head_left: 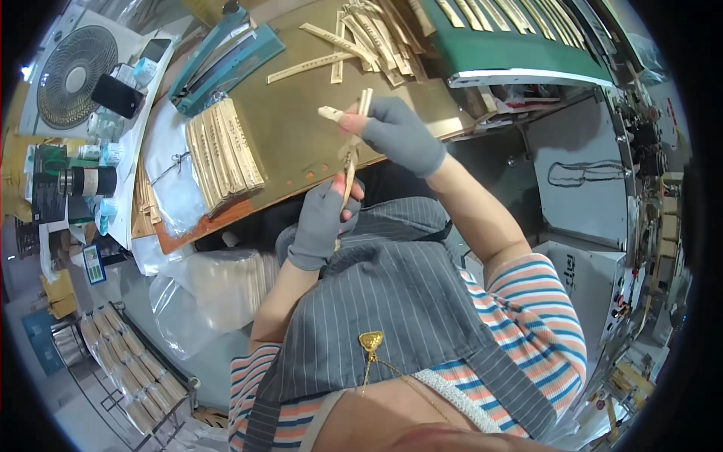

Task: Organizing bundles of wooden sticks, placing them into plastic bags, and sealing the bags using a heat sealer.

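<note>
Both my hands wear grey gloves that leave the fingertips bare. In front of the apron, over the table's near edge, my left hand (324, 222) is closed round the lower part of a narrow tan paper packet (350, 156), which looks like a chopstick sleeve and appears twisted or crumpled. Higher up, my right hand (399, 132) grips the upper part, where pale ends stick out past the thumb and fingers. Whether this is one packet or several I cannot tell. Beyond the hands lies a loose pile of similar packets (369, 38) on the brown table (294, 98).
A stacked bundle of packets (224, 154) stands at the table's left, near a teal bench sealer (226, 64). A green conveyor belt (512, 54) carries spaced packets at the far right. Farther left are a fan (77, 77), phone (117, 96) and dark flask (87, 181). A clear bag (218, 290) sits below.
</note>
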A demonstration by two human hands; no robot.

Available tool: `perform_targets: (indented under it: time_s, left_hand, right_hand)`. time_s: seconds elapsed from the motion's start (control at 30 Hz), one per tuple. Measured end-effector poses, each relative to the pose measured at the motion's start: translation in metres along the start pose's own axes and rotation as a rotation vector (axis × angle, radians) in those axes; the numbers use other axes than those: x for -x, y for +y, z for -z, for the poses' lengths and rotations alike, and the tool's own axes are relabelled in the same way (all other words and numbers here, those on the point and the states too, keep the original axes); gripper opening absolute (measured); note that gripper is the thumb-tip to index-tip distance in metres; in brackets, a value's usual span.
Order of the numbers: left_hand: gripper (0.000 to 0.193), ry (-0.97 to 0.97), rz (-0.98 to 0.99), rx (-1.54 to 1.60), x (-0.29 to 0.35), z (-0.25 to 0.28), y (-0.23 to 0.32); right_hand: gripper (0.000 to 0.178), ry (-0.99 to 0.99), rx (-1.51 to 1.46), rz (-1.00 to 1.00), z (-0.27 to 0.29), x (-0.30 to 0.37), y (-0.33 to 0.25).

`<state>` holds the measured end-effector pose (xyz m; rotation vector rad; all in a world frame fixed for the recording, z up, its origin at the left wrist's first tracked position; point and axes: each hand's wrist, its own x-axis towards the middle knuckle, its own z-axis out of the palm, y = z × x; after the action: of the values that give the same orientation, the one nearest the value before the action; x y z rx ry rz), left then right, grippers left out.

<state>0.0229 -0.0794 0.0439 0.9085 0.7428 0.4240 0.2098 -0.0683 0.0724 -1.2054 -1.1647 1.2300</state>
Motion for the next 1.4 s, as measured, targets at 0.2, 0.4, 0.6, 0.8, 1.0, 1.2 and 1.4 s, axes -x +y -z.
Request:
perform_targets:
  time_s: [0.2, 0.4, 0.6, 0.8, 1.0, 1.2, 1.4]
  left_hand:
    - [0.031, 0.209, -0.179, -0.267, -0.004, -0.004, -0.005]
    - [0.020, 0.209, -0.145, 0.032, -0.006, 0.011, 0.001]
    - [0.026, 0.337, -0.129, -0.405, -0.024, 0.014, 0.013]
    - [0.021, 0.385, -0.123, -0.290, -0.036, 0.032, 0.020]
    - [0.032, 0.306, -0.082, -0.247, -0.063, -0.019, 0.024]
    - [0.036, 0.252, -0.464, -0.081, -0.137, -0.037, 0.191]
    - [0.089, 0.392, -0.347, 0.184, -0.172, 0.012, 0.402]
  right_hand:
    - [0.037, 0.440, -0.050, 0.217, 0.052, -0.027, 0.009]
    - [0.032, 0.743, -0.711, 0.374, 0.200, -0.013, 0.005]
    - [0.028, 1.441, 0.619, 0.414, 0.305, 0.145, -0.060]
    - [0.035, 1.659, 1.901, -0.561, 0.482, 0.364, -0.020]
    - [0.049, 1.520, 1.916, -0.895, 0.469, 0.524, 0.077]
    - [0.067, 1.852, 1.513, -0.681, 0.523, 0.517, 0.106]
    - [0.062, 1.633, 1.167, -0.055, 0.457, 0.380, 0.074]
